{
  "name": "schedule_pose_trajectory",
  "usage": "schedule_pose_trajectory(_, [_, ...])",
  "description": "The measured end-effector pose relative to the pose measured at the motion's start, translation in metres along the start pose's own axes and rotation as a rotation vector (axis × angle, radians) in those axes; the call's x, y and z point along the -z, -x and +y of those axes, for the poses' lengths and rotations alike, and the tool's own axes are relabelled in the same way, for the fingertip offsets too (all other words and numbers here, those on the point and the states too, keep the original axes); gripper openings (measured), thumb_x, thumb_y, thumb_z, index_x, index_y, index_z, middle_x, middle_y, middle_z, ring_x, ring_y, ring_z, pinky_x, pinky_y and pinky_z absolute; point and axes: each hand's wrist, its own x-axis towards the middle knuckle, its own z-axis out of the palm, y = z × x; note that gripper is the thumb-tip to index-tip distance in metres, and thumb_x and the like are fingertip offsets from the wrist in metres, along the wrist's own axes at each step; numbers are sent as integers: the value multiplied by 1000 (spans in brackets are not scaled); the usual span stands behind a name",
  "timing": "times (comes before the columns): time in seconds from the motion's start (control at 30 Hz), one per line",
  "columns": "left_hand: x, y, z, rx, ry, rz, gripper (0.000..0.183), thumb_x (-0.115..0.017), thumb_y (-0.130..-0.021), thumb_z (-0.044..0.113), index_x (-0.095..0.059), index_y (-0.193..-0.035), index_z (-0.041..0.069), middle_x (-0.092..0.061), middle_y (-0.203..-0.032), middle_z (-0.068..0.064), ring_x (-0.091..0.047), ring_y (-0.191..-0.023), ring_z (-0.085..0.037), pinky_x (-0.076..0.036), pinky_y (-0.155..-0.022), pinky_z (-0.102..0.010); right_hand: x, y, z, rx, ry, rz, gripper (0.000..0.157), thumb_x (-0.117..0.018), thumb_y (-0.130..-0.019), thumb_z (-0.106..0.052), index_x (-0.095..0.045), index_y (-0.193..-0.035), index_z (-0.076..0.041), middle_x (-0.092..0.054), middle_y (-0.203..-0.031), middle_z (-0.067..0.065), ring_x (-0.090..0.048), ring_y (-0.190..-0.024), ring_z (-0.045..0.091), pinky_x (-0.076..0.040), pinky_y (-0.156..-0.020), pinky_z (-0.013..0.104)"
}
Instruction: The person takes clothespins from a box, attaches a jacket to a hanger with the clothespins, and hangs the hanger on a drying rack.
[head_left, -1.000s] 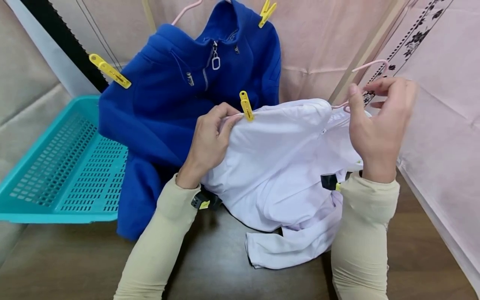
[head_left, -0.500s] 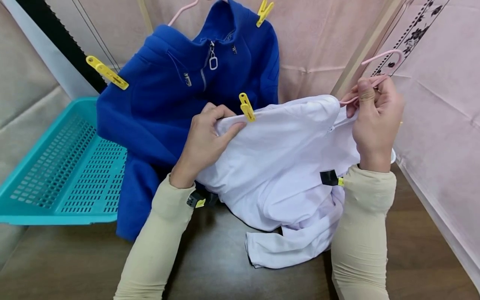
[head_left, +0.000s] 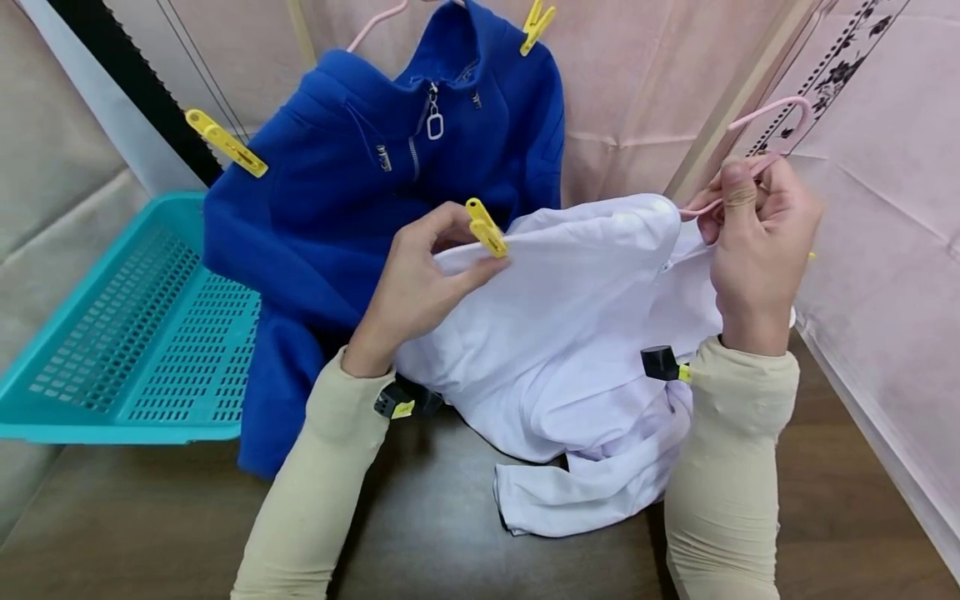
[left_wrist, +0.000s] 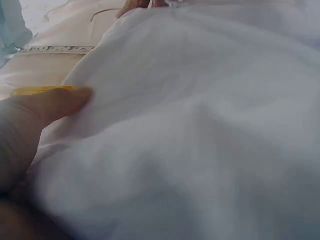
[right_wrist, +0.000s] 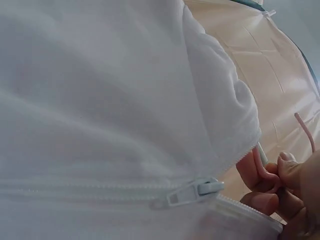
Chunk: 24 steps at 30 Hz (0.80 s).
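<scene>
A white zip-up jacket [head_left: 570, 317] hangs at an angle over a pink hanger [head_left: 795, 104]. My left hand [head_left: 420, 279] pinches its left shoulder edge, thumb in front and fingers behind. Right at that thumb a yellow clothespin [head_left: 487, 227] stands clipped on the edge; in the left wrist view the clothespin [left_wrist: 42, 90] shows above the thumb. My right hand [head_left: 765, 242] grips the hanger just below its hook, beside the jacket's collar. The right wrist view shows the fingers curled round the pink hanger neck [right_wrist: 267, 172], close to the zipper pull [right_wrist: 192, 192].
A blue half-zip top [head_left: 480, 150] hangs behind, with yellow clothespins [head_left: 227, 143] on both shoulders. A turquoise basket [head_left: 150, 433] stands at left on the brown table [head_left: 420, 533]. Pink cloth [head_left: 885, 250] lines the back and right.
My right hand has closed round the hanger's neck from beside it. My left thumb has slid toward the clothespin, which has tilted and shifted slightly down and left.
</scene>
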Motion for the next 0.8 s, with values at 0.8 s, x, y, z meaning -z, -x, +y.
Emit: schedule_pose_trajectory(0.8, [-18, 3, -5, -8, -18, -4, 21, -79, -78, 10, -71, -97, 6, -73, -95, -5, -63, -83, -11, -53, -75, -27, -9, 9, -15, -14, 68, 90, 23, -71, -86, -14, -63, -75, 5, -63, -54, 10, -55, -40, 13, -41, -41, 18])
